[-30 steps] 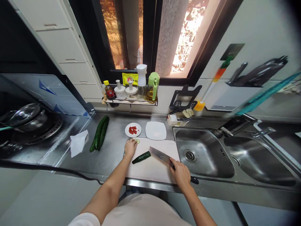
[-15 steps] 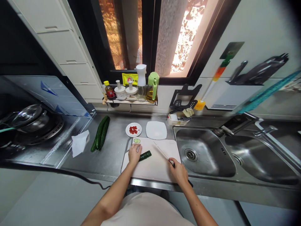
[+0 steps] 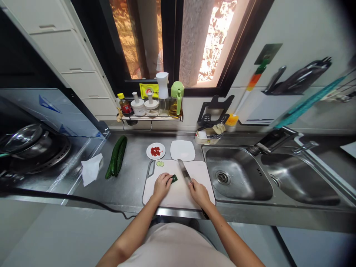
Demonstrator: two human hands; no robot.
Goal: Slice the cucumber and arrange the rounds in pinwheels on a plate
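My left hand (image 3: pixel 162 186) is closed over a short piece of dark green cucumber (image 3: pixel 174 178), whose right end shows past my fingers. The piece lies on the white cutting board (image 3: pixel 178 198). In my right hand (image 3: pixel 199 193) is a kitchen knife (image 3: pixel 184 170), its blade pointing away from me and slanting left, just right of the cucumber and apart from it. The handle's end shows below my wrist. Pale cucumber slices (image 3: pixel 160 163) lie at the board's upper left corner.
Behind the board stand a plate of chopped red pieces (image 3: pixel 155 151) and a white square plate (image 3: pixel 183 150). Two whole cucumbers (image 3: pixel 116 155) and a white cloth or paper (image 3: pixel 92 169) lie left. A double sink (image 3: pixel 239 174) is on the right, a condiment shelf (image 3: pixel 151 118) at the back.
My left hand has moved right and covers more of the cucumber piece. My right hand has brought the knife left, closer to it, and the blade's flat side now shows. The view has shifted slightly.
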